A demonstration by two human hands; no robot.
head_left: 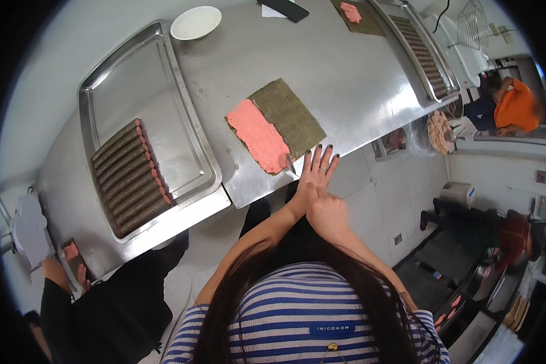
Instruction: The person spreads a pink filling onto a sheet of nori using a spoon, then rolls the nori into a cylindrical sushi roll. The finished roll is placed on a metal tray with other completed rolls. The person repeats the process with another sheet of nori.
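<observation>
On the steel table lies a dark green seaweed sheet (288, 112). Pink paste (256, 136) covers a strip along its left side, reaching the near corner. At that corner, a thin metal spreading blade (292, 165) touches the paste. My left hand (318, 167) is open, fingers spread at the sheet's near right edge, with a ring on one finger. My right hand (326, 212) is closed in a fist against the back of my left hand, near the wrist. The blade runs back toward this fist; my left hand hides the handle.
Left stands a steel tray (176, 103) with several filled seaweed rolls (130, 176). A white bowl (196, 23) and a black phone-like object (288, 9) sit at the back. Another roll tray (421, 54) is far right, near a pasted sheet (361, 18). A co-worker (115, 297) works at lower left.
</observation>
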